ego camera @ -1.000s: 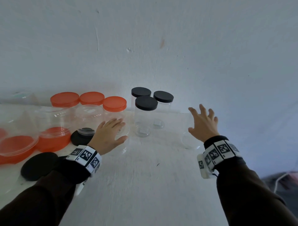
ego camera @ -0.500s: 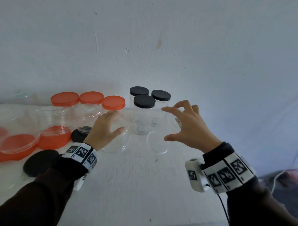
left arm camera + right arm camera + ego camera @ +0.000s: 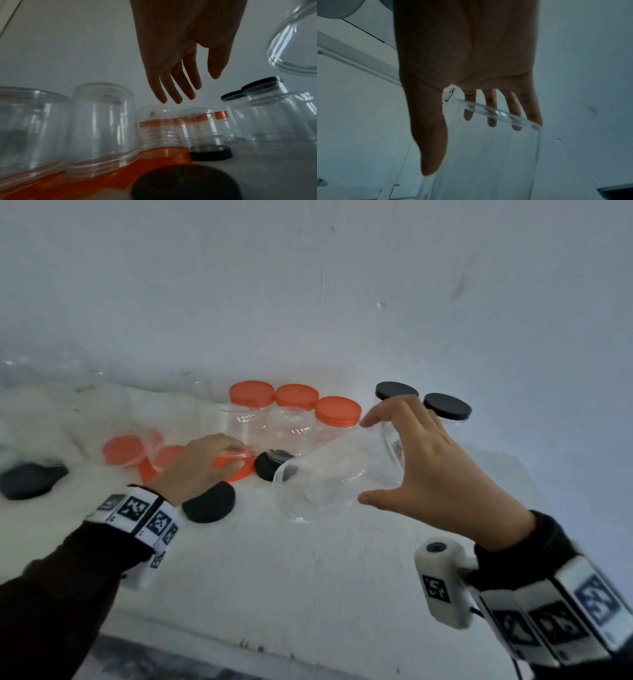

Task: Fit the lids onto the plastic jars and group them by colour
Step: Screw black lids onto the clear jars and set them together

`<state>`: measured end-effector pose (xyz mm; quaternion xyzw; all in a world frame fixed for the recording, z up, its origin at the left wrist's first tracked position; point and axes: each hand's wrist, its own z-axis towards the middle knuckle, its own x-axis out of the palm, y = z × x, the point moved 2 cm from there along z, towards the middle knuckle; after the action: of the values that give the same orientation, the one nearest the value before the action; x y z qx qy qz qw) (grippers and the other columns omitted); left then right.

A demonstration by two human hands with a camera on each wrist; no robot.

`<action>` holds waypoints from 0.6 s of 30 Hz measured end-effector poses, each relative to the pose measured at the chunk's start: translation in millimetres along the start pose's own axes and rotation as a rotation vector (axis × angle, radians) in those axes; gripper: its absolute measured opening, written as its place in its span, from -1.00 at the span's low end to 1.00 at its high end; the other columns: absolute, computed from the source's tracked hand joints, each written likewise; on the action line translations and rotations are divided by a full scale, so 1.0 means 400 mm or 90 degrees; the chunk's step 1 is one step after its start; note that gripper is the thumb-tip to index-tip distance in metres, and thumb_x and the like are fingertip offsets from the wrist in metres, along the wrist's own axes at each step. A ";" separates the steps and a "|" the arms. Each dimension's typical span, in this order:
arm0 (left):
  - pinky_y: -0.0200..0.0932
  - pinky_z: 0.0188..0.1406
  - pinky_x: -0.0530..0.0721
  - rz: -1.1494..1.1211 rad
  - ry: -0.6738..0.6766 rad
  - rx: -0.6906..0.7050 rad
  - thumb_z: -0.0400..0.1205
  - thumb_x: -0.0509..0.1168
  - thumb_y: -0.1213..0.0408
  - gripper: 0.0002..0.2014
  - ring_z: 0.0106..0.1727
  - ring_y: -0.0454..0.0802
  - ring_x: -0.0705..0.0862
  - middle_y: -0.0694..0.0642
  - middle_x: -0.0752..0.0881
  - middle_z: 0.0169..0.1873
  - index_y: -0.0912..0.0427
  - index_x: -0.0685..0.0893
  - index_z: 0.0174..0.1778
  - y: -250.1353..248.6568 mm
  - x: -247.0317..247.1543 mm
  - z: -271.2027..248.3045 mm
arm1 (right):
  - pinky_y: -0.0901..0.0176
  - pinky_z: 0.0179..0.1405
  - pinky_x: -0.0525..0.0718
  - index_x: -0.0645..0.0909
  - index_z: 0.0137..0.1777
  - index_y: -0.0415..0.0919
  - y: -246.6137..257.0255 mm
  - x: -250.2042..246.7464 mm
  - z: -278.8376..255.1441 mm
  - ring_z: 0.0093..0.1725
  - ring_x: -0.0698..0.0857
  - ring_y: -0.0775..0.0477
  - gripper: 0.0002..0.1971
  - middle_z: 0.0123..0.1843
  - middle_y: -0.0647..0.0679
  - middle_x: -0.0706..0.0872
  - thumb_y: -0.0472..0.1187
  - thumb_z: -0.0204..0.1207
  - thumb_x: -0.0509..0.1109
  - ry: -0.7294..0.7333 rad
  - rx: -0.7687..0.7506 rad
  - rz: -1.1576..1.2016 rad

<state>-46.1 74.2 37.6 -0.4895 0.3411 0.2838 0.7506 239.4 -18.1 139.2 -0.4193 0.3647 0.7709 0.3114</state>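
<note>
counter point(image 3: 308, 577): white, matte, slightly rough; carries everything, set against a pale wall.
orange group point(image 3: 294, 412): three clear jars with orange lids on, upright in a row at the back left. Reads as the finished orange cluster.
black group point(image 3: 445, 409): clear jars with black lids just right of the orange row, partly hidden by the right hand. Kept apart by colour.
held jar point(image 3: 329, 484): clear, thin-walled plastic cylinder, smooth and glossy, no lid. Tilted in the air, open mouth toward the left hand and the camera; my guess is it's angled to take a lid.
right hand point(image 3: 438, 474): fingers point(image 3: 489, 108) spread wide round the jar's base end, thumb below. Grip spans the full width, so it looks light.
left hand point(image 3: 202, 463): reaches over the uncapped pieces at left, fingers nearly straight above an inverted jar on an orange lid point(image 3: 236, 467); cannot tell whether it touches, nothing gripped.
loose black lids point(image 3: 209, 503): flat matte discs on the counter near the left wrist, another at far left. Likely the next pick.
</note>
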 end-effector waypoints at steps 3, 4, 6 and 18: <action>-0.16 0.22 0.50 0.050 0.090 -0.005 0.37 0.27 -0.31 -0.37 0.16 -0.14 0.56 -0.02 0.64 0.16 0.08 0.66 0.18 0.057 -0.021 -0.034 | 0.57 0.00 0.37 0.38 0.19 -0.05 0.000 0.033 0.032 0.06 0.40 0.03 -0.32 0.15 0.07 0.34 -0.18 0.10 0.65 0.006 -0.014 0.053; -0.10 0.23 0.50 0.075 0.131 -0.009 0.35 0.25 -0.36 -0.32 0.14 -0.16 0.53 -0.04 0.63 0.15 0.09 0.65 0.21 0.076 -0.017 -0.038 | 0.60 0.00 0.37 0.40 0.20 -0.04 0.001 0.043 0.040 0.04 0.39 0.07 -0.32 0.15 0.06 0.34 -0.16 0.09 0.65 0.010 -0.015 0.067; -0.03 0.35 0.43 0.122 0.218 -0.042 0.45 0.37 -0.15 -0.43 0.22 -0.17 0.44 -0.05 0.55 0.24 0.07 0.56 0.32 0.099 -0.010 -0.047 | 0.47 0.05 0.43 0.47 0.27 -0.01 0.002 0.064 0.055 0.08 0.42 0.09 -0.27 0.17 0.05 0.35 -0.06 0.07 0.67 0.005 -0.011 0.079; -0.03 0.54 0.13 0.275 0.384 -0.077 0.48 0.45 0.06 -0.18 0.59 0.02 0.10 0.05 0.11 0.60 0.03 0.17 0.59 0.119 0.025 -0.036 | 0.36 0.01 0.33 0.32 0.11 -0.18 -0.043 0.144 0.056 0.20 0.48 0.00 -0.33 0.19 -0.01 0.50 -0.11 0.12 0.67 -0.061 0.084 0.104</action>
<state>-79.6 78.8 0.0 -0.5112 0.6251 0.2980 0.5090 217.3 19.7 92.2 -0.3296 0.4323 0.7871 0.2916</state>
